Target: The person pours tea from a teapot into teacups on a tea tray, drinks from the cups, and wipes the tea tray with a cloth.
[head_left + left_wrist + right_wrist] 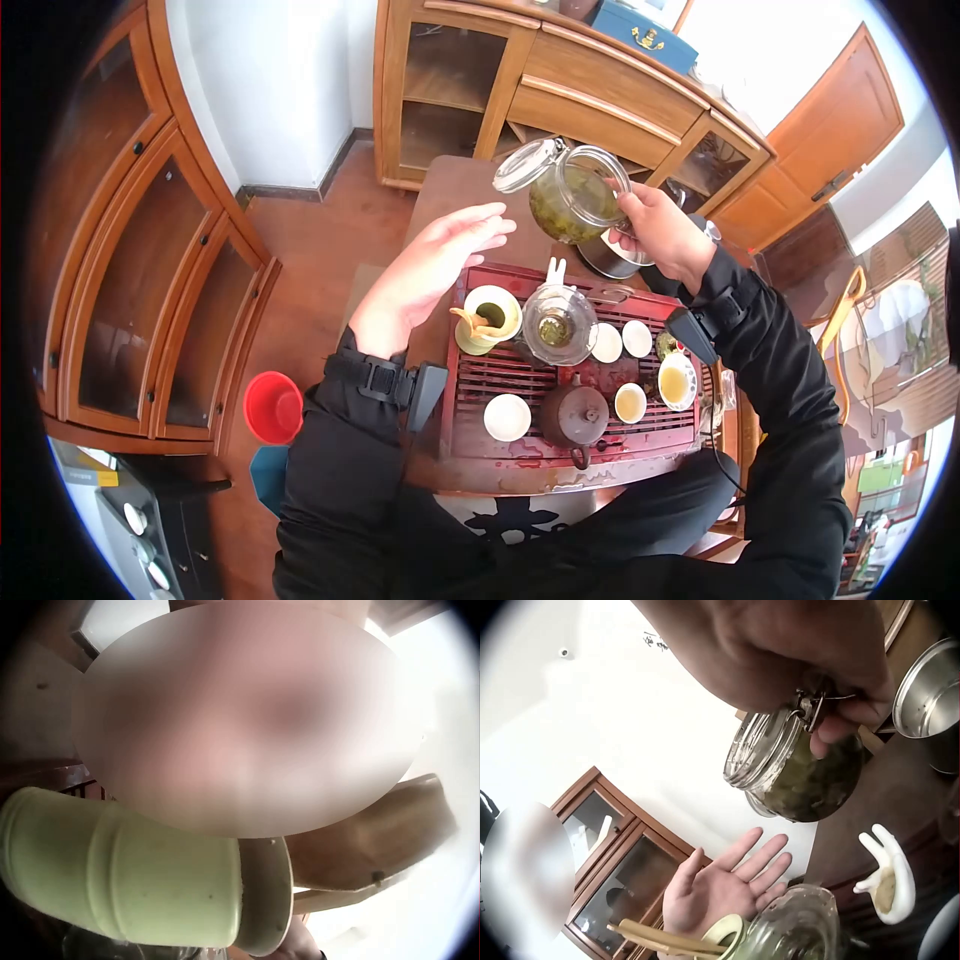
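Note:
My right hand (665, 230) grips a glass clip-top jar (568, 208) of wet green leaves at its wire-clasp side. The jar's lid (528, 165) hangs open, and its mouth tilts in the right wrist view. Facing it, my left hand (425, 265) is raised with straight fingers and holds nothing. Below that hand stands a pale green holder (165, 870) with wooden tea tools (667, 939). Between the hands, lower down, a clear glass vessel (560, 325) sits on the tea tray (480, 445). Behind it is a white figurine (896, 881) with two long prongs.
A dark brown teapot (572, 412) and several white cups, two with pale yellow liquid, share the tray. A steel pot (612, 258) stands behind it on the right. On the floor at left is a red bin (273, 408); cabinets line the walls.

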Available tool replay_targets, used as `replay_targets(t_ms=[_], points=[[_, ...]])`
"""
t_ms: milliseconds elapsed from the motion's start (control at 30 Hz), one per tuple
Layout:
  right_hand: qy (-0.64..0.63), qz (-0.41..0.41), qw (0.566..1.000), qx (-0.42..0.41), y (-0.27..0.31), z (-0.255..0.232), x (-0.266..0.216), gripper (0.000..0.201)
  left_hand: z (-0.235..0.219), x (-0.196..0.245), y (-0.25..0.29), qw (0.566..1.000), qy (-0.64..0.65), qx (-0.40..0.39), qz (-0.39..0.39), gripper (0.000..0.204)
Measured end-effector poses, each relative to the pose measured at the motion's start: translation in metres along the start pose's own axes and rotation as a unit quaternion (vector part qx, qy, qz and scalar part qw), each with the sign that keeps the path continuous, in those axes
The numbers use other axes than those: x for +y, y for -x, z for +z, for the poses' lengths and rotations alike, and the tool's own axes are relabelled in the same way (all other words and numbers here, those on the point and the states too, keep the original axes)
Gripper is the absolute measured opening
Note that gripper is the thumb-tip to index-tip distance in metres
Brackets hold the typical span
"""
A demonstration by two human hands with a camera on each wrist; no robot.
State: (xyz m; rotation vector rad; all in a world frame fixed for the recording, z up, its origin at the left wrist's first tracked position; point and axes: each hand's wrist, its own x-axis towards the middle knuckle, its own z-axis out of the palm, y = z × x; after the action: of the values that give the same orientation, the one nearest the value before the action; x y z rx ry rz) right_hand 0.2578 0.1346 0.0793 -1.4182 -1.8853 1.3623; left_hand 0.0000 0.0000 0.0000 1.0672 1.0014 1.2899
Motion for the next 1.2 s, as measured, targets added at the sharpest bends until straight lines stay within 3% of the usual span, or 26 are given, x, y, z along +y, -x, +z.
replay_targets(t_ms=[167,267,400,567,667,867,1200], points=[[0.012,0.001,1.000,-0.010,0.022,0.007,-0.006,0.039,0.005,-0.005,-0.009,0.997,0.017,-0.072,0.000,0.053],[0.025,-0.001,1.000,-0.017,0.030,0.011,-0.007,0.040,0.006,0.006,-0.004,0.997,-0.005,-0.070,-0.040,0.054],[0.014,-0.001,1.000,-0.018,0.039,0.013,-0.008,0.039,0.007,0.003,0.001,0.997,-0.012,-0.073,-0.034,0.053],[0.034,-0.079,0.996,-0.004,0.046,0.016,0.001,0.032,0.004,-0.006,-0.002,0.996,-0.031,-0.070,-0.051,0.051],[0.098,-0.042,0.993,-0.042,0.046,0.010,0.002,0.038,0.005,-0.002,0.000,0.995,-0.036,-0.079,-0.038,0.050],[-0.011,-0.086,0.995,-0.042,0.057,0.017,0.010,0.038,0.004,-0.002,0.002,0.995,-0.043,-0.087,-0.016,0.050],[0.030,-0.142,0.989,-0.033,0.070,0.018,0.013,0.044,0.007,-0.003,0.002,0.995,-0.013,-0.101,-0.025,0.050]])
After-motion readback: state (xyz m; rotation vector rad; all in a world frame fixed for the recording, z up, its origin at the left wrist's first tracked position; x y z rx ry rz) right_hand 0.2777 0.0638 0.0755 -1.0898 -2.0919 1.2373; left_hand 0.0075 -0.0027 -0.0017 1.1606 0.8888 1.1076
